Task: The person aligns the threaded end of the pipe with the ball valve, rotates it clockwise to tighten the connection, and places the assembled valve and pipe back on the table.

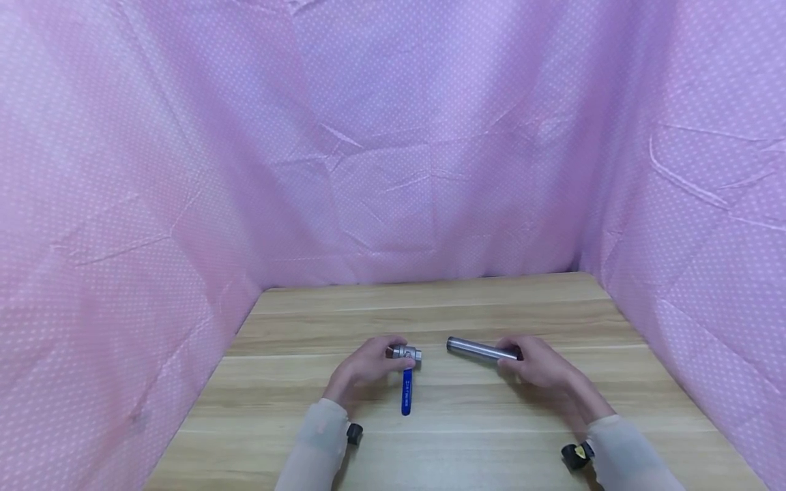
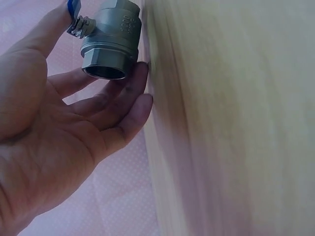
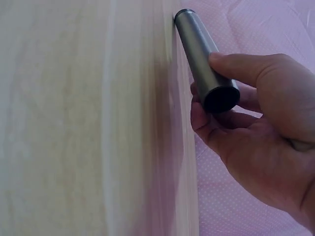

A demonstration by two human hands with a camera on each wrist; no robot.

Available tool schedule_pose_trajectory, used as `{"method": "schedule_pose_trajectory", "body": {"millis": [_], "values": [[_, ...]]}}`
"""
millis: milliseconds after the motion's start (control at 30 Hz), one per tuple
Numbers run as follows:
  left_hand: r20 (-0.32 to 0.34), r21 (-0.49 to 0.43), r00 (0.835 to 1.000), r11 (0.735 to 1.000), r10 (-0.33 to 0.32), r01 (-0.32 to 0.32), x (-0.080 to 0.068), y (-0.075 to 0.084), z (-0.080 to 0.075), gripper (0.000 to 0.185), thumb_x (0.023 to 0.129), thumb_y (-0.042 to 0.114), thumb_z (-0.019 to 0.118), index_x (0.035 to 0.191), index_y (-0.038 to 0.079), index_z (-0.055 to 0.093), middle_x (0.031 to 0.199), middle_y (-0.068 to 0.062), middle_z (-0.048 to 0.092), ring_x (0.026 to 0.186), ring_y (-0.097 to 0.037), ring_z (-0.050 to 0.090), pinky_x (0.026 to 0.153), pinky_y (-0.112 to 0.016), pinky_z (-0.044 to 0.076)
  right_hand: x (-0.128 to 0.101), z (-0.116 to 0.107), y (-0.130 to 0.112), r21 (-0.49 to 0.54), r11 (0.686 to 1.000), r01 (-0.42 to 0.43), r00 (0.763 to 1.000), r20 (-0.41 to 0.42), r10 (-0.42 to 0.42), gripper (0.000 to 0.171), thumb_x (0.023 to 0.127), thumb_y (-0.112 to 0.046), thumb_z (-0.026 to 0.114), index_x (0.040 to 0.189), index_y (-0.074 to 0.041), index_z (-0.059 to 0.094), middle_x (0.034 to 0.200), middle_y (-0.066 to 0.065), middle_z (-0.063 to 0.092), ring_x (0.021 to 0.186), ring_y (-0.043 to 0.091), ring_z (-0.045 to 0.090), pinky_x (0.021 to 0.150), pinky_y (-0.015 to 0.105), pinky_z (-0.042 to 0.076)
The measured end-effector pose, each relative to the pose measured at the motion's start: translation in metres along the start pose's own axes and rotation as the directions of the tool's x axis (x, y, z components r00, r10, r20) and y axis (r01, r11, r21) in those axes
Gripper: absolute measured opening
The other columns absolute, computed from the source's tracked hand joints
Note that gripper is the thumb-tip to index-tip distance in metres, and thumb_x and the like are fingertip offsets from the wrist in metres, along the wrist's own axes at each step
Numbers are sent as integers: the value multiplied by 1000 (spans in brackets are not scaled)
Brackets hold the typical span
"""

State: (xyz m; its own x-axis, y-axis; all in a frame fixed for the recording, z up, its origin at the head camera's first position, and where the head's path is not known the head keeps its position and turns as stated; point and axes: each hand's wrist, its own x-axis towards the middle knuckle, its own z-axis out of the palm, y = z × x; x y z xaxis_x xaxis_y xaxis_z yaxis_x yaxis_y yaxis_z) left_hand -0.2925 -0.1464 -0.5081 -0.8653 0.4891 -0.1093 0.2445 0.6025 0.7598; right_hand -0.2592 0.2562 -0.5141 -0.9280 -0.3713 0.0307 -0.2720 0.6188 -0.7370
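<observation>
My left hand [image 1: 370, 359] grips a steel ball valve [image 1: 405, 352] with its thumb across the near side and fingers behind. The blue lever handle [image 1: 406, 392] points back toward me. In the left wrist view, the open threaded end of the valve body [image 2: 110, 46] faces the camera, above the curled lower fingers. To the right, my right hand [image 1: 540, 361] holds a smooth steel pipe [image 1: 479, 349] by its near end, pinched between thumb and fingers. Its far end points left toward the valve, with a gap between them. The right wrist view shows the hollow mouth of the pipe [image 3: 199, 54].
Both hands work over a light wood-grain table [image 1: 430, 443]. Pink dotted cloth [image 1: 430, 170] hangs behind the table and along both sides. A small black wrist device [image 1: 355, 434] sits on the left sleeve, and another black device [image 1: 577, 455] on the right.
</observation>
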Motion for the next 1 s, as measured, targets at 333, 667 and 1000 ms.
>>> {"method": "schedule_pose_trajectory", "body": {"millis": [333, 667, 1000], "values": [[-11, -24, 1000, 1000, 7, -7, 0, 1, -2, 47, 106, 49, 79, 143, 21, 74, 116, 4, 76, 109, -19, 67, 95, -36, 60, 2, 1, 1, -50, 999, 0, 985, -173, -9, 24, 107, -19, 78, 129, -10, 80, 110, 3, 81, 97, 11, 69, 83, 19, 60], [-97, -181, 994, 982, 42, -59, -2, 12, -6, 67, 101, 45, 86, 158, 17, 64, 134, -4, 78, 133, -33, 72, 108, -46, 69, -1, -4, -3, 31, 999, -30, 954, -299, 38, 39, 106, -26, 80, 139, -6, 76, 118, 12, 82, 97, 12, 71, 84, 17, 63], [-138, -384, 986, 913, 90, -137, -5, 29, -8, 67, 101, 24, 88, 161, 14, 61, 145, -19, 71, 131, -31, 74, 108, -35, 71, -3, -12, -16, 130, 986, 109, 893, -448, -40, 34, 101, -13, 85, 132, 0, 78, 114, 22, 84, 90, -8, 71, 79, 11, 65]]}}
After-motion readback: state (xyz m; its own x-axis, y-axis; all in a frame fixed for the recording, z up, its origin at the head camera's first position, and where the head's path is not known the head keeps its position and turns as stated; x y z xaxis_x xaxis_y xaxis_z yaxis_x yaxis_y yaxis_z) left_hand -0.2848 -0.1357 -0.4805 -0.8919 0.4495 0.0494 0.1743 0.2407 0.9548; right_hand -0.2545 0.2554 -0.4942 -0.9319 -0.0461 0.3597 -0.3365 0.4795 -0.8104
